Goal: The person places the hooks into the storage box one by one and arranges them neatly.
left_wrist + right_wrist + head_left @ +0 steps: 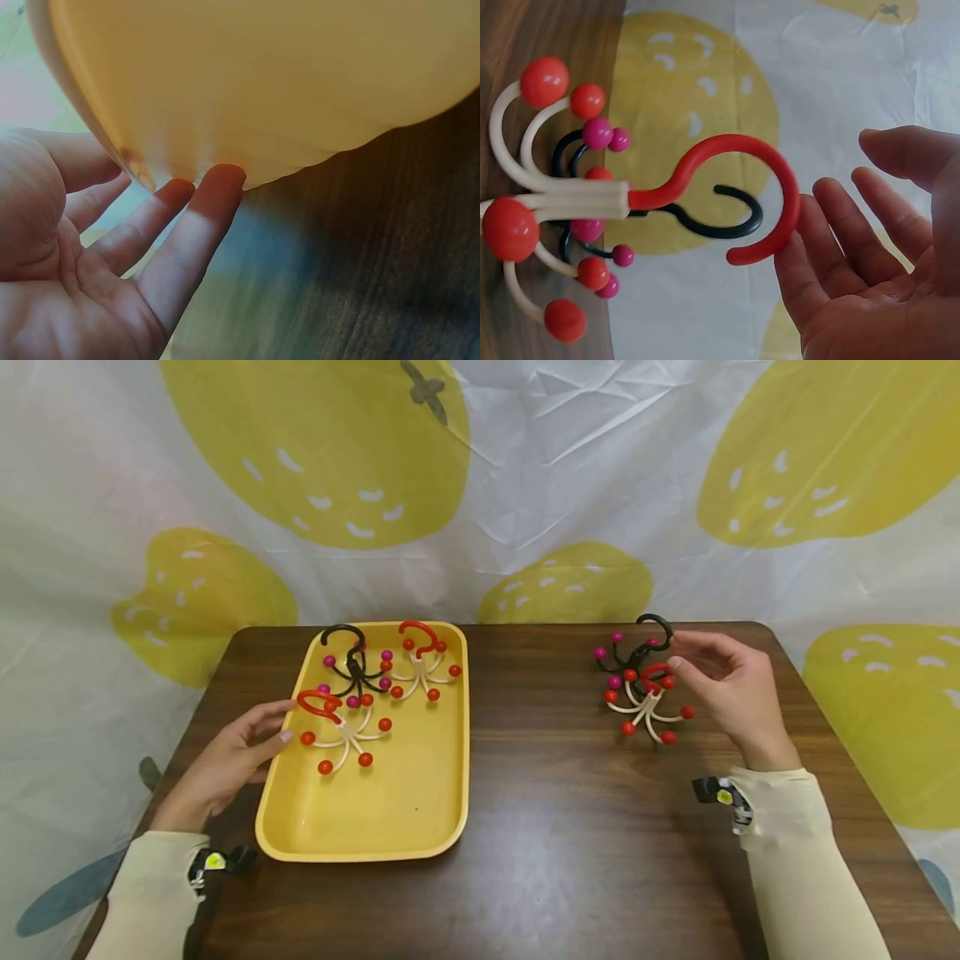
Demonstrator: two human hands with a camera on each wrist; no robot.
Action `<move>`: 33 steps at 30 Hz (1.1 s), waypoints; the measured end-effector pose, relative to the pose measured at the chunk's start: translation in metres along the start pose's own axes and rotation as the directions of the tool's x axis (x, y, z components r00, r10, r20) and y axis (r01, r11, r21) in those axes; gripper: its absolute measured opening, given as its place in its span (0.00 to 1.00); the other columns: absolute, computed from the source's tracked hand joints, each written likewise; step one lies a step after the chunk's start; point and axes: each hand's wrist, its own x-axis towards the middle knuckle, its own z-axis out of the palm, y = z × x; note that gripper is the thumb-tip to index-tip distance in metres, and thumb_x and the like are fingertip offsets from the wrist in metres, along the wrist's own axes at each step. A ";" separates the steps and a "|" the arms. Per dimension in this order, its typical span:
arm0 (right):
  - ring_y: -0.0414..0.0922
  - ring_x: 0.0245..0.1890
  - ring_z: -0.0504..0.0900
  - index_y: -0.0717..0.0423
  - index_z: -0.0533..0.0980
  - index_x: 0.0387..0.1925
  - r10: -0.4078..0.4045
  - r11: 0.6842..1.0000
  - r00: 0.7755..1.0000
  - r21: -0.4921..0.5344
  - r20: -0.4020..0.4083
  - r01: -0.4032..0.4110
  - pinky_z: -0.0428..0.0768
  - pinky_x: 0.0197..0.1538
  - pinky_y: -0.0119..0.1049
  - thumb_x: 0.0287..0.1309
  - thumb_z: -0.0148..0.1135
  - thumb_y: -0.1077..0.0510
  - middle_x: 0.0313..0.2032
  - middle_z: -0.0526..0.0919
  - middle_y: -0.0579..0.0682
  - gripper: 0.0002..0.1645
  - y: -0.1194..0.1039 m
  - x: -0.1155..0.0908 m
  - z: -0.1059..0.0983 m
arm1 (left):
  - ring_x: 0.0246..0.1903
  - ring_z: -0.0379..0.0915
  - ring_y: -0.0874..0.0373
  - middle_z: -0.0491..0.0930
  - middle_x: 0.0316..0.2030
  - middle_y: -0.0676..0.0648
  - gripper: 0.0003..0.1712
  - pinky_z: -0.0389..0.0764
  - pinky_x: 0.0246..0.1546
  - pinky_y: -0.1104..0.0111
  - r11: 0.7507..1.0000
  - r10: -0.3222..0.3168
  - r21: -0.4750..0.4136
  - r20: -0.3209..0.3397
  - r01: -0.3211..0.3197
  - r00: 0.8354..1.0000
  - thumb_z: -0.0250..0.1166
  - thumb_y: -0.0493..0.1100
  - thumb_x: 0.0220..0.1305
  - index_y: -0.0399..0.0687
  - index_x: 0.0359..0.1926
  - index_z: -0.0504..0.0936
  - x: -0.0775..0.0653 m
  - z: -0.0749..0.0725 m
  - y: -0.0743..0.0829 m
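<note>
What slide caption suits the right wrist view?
Right hand beside a red-hooked, white-armed gadget with red balls, a black gadget with magenta balls behind.

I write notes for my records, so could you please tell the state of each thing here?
Yellow tray: upright, partly filled.
Black piece in tray: upright.
Rear red-hooked piece in tray: upright.
Front red-hooked piece in tray: upright.
Black piece on table: upright.
Red-hooked piece on table: upright.
Left hand: fingers touching tray.
Right hand: fingers extended beside a red hook; contact unclear.
</note>
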 end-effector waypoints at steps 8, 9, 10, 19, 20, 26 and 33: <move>0.25 0.45 0.86 0.67 0.82 0.59 0.026 0.996 1.000 -0.084 0.001 -0.026 0.81 0.51 0.16 0.64 0.73 0.65 0.43 0.87 0.24 0.22 0.015 -0.002 -0.003 | 0.46 0.84 0.65 0.68 0.72 0.31 0.38 0.92 0.42 0.54 1.000 0.003 -0.011 -0.001 -0.003 1.000 0.61 0.52 0.80 0.51 0.82 0.58 -0.001 0.000 -0.001; 0.25 0.45 0.86 0.67 0.82 0.59 0.027 0.995 1.000 -0.098 0.002 -0.027 0.81 0.51 0.15 0.64 0.73 0.64 0.44 0.87 0.23 0.23 0.017 -0.003 -0.003 | 0.46 0.84 0.65 0.67 0.72 0.31 0.38 0.92 0.42 0.54 1.000 0.005 -0.014 0.000 -0.005 1.000 0.61 0.52 0.80 0.51 0.82 0.58 -0.001 0.000 -0.001; 0.25 0.45 0.85 0.68 0.82 0.59 0.028 0.994 1.000 -0.108 0.004 -0.028 0.81 0.51 0.15 0.64 0.73 0.64 0.44 0.86 0.23 0.23 0.019 -0.003 -0.003 | 0.46 0.84 0.65 0.67 0.72 0.31 0.38 0.92 0.42 0.54 1.000 0.006 -0.016 0.001 -0.006 1.000 0.61 0.52 0.80 0.51 0.82 0.58 -0.001 0.000 -0.001; 0.20 0.40 0.84 0.61 0.86 0.57 0.027 0.973 0.999 -0.232 0.023 -0.021 0.81 0.46 0.14 0.65 0.74 0.60 0.41 0.86 0.24 0.20 0.023 -0.006 -0.003 | 0.47 0.84 0.64 0.67 0.73 0.31 0.38 0.92 0.42 0.55 1.000 0.002 -0.020 0.005 -0.002 1.000 0.61 0.51 0.80 0.51 0.83 0.58 0.000 -0.001 -0.003; 0.20 0.39 0.84 0.59 0.86 0.56 0.031 0.968 0.999 -0.249 0.025 -0.024 0.81 0.45 0.14 0.65 0.74 0.59 0.40 0.86 0.24 0.19 0.023 -0.006 -0.003 | 0.47 0.84 0.64 0.67 0.73 0.31 0.38 0.92 0.42 0.55 1.000 0.004 -0.021 0.006 -0.004 1.000 0.61 0.51 0.80 0.51 0.83 0.58 0.000 -0.001 -0.003; 0.18 0.37 0.83 0.56 0.88 0.54 0.059 0.949 0.996 -0.314 0.069 -0.035 0.81 0.40 0.15 0.66 0.74 0.56 0.38 0.84 0.19 0.17 0.021 -0.003 -0.006 | 0.47 0.84 0.64 0.67 0.73 0.30 0.37 0.92 0.41 0.55 1.000 0.010 -0.028 0.009 -0.009 1.000 0.60 0.50 0.80 0.50 0.82 0.58 -0.001 0.000 -0.002; 0.22 0.36 0.84 0.52 0.89 0.52 0.103 0.944 0.989 -0.324 0.110 -0.063 0.82 0.35 0.20 0.67 0.73 0.52 0.36 0.84 0.18 0.15 0.021 0.000 -0.007 | 0.47 0.85 0.64 0.67 0.73 0.30 0.38 0.92 0.42 0.55 1.000 0.002 -0.019 0.005 -0.002 1.000 0.60 0.51 0.80 0.51 0.83 0.58 -0.002 0.000 -0.001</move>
